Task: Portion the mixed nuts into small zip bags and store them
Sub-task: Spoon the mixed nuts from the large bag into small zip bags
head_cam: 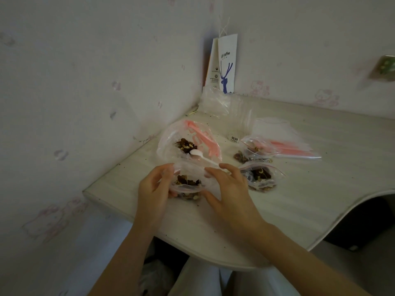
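A small clear zip bag (188, 185) with mixed nuts in its bottom sits on the white table (299, 189) between my hands. My left hand (152, 186) grips its left side, fingers curled around the plastic. My right hand (226, 184) pinches the bag's open mouth on the right. Behind it stands a large clear bag (188, 138) with a pink zip, holding nuts and a white plastic spoon (199, 155). Two filled small bags lie to the right, the near bag (259, 178) and the far bag (253, 151).
A stack of empty zip bags (284, 137) with pink strips lies at the right rear. Clear plastic wrapping (218, 103) and a white coffee paper bag (224, 65) stand in the wall corner. The table's curved front edge runs near my legs. Crumbs dot the tabletop.
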